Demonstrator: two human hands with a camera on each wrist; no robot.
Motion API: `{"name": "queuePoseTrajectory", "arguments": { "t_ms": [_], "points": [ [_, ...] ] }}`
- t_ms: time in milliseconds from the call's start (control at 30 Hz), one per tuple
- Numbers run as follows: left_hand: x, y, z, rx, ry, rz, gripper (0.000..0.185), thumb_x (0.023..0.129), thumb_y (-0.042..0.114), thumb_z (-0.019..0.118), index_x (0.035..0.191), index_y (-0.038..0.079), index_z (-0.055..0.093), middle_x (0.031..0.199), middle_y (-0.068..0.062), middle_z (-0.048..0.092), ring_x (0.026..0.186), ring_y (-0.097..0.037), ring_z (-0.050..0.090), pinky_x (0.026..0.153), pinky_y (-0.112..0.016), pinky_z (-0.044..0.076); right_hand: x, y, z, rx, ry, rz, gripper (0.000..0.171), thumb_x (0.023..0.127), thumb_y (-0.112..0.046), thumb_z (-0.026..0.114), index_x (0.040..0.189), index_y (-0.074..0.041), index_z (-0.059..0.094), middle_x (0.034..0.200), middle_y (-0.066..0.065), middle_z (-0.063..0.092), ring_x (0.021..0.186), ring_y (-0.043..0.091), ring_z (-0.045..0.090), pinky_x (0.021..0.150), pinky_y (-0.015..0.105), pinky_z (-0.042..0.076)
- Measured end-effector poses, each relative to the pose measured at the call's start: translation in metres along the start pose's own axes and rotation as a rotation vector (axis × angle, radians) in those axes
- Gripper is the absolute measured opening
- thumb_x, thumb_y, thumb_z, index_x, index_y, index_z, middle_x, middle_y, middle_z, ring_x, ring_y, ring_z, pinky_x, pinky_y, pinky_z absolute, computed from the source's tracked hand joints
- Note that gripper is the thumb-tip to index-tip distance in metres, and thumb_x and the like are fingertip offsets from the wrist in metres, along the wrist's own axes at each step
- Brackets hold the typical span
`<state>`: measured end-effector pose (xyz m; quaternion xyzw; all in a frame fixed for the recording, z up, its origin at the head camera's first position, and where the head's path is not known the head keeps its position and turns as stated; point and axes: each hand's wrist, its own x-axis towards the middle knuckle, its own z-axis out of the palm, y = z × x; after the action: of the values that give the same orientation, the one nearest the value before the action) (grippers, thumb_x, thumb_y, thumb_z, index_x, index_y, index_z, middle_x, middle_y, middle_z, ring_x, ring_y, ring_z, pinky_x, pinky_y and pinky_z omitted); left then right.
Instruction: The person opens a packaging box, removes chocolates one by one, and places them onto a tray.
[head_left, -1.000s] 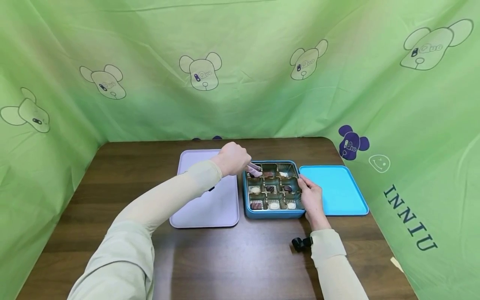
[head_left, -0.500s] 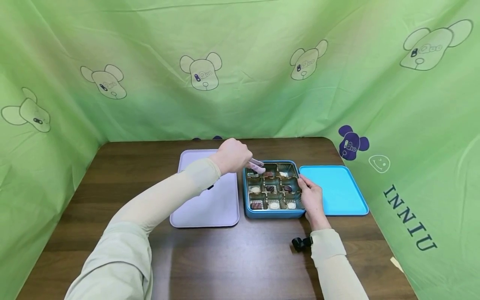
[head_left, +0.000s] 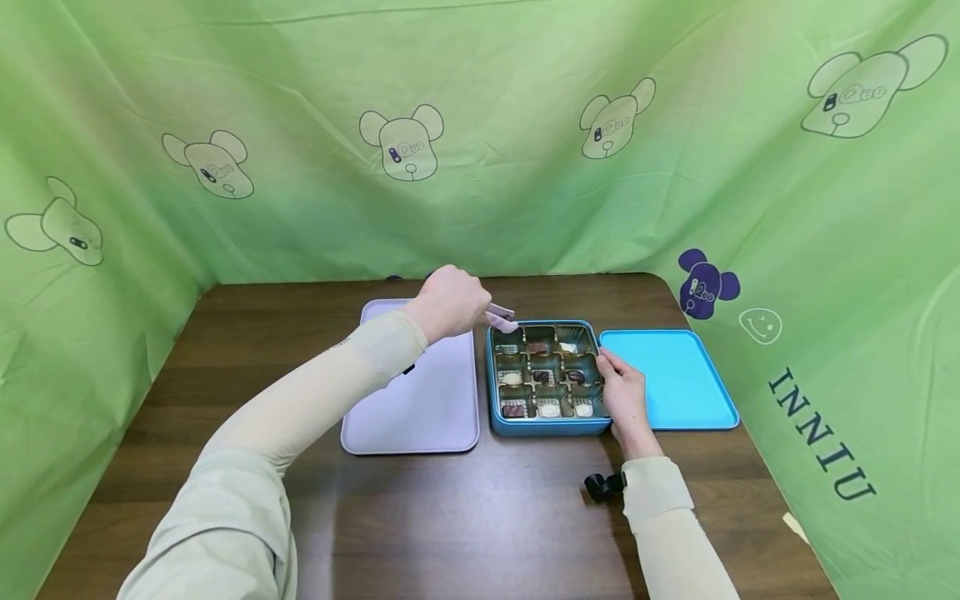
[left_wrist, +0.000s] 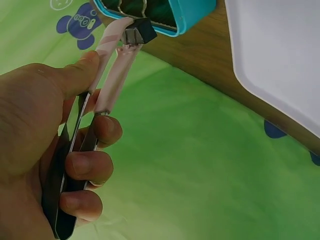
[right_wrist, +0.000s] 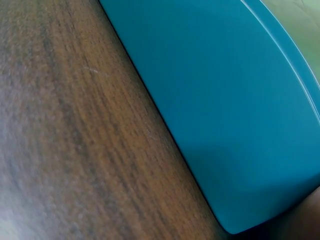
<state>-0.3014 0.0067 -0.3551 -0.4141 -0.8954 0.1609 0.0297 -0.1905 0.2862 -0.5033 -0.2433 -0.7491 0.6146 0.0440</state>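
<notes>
Behind the left hand (head_left: 452, 303) hangs a green curtain (head_left: 480, 229), and beneath it spreads a brown table (head_left: 450, 525). The purple tray (head_left: 420, 421) lies under that hand's wrist. To its right stands the box (head_left: 551, 428), with pieces (head_left: 549, 408) in its compartments; further right is the blue tray (head_left: 682, 379). The right hand (head_left: 624, 400) holds the box's right side. The left fingers and thumb are clamped round tongs (left_wrist: 114, 80), whose pink tips close on a dark cube (left_wrist: 142, 31) at the box's far left corner.
</notes>
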Motion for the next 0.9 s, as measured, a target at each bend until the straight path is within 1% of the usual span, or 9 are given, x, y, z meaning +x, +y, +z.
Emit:
{"name": "queuePoseTrajectory", "arguments": {
  "t_ms": [167,300,467,600,733,900],
  "points": [
    [-0.003,-0.007,0.003,-0.001,-0.023,-0.02,0.037,0.102,0.05,0.055,0.086,0.021,0.071,0.078,0.001,0.068,0.068,-0.019,0.062,0.065,-0.04,0.055,0.0,0.0,0.0,-0.005,0.001,0.001,0.048,0.109,-0.031,0.046,0.153,-0.011,0.043,0.162,0.007,0.034,0.152,0.024,0.024,0.122,0.042,0.022],
    [-0.006,-0.014,0.006,-0.008,-0.034,-0.038,0.035,0.102,0.048,0.056,0.087,0.021,0.072,0.078,0.002,0.067,0.068,-0.018,0.061,0.066,-0.04,0.054,0.0,0.0,0.0,-0.014,0.008,0.002,0.049,0.109,-0.031,0.046,0.153,-0.011,0.043,0.161,0.007,0.035,0.151,0.024,0.024,0.122,0.042,0.021],
    [-0.011,-0.023,0.015,-0.026,-0.04,-0.057,0.037,0.101,0.049,0.057,0.087,0.019,0.074,0.077,0.001,0.068,0.067,-0.018,0.061,0.064,-0.039,0.054,0.0,0.0,-0.001,-0.013,0.006,0.004,0.049,0.109,-0.032,0.045,0.154,-0.011,0.042,0.161,0.007,0.035,0.151,0.024,0.024,0.122,0.042,0.022],
    [-0.016,-0.029,0.022,-0.032,-0.048,-0.073,0.036,0.1,0.048,0.059,0.084,0.019,0.073,0.077,0.0,0.068,0.069,-0.019,0.063,0.066,-0.04,0.054,-0.001,0.0,0.0,-0.011,0.006,0.004,0.049,0.109,-0.031,0.045,0.154,-0.01,0.042,0.161,0.007,0.035,0.151,0.024,0.024,0.122,0.042,0.022],
    [-0.02,-0.034,0.029,-0.044,-0.068,-0.087,0.035,0.099,0.047,0.061,0.082,0.019,0.073,0.074,-0.001,0.067,0.07,-0.02,0.064,0.066,-0.041,0.054,0.0,0.001,0.0,-0.011,0.007,0.001,0.049,0.109,-0.031,0.046,0.154,-0.01,0.042,0.161,0.008,0.035,0.151,0.024,0.024,0.121,0.042,0.022],
    [-0.023,-0.04,0.039,-0.061,-0.089,-0.11,0.035,0.098,0.047,0.062,0.08,0.019,0.072,0.071,0.0,0.065,0.067,-0.019,0.062,0.063,-0.043,0.054,0.001,0.001,0.0,-0.009,0.006,-0.002,0.05,0.109,-0.031,0.046,0.153,-0.01,0.042,0.161,0.008,0.035,0.151,0.024,0.024,0.121,0.042,0.022]
  ]
}}
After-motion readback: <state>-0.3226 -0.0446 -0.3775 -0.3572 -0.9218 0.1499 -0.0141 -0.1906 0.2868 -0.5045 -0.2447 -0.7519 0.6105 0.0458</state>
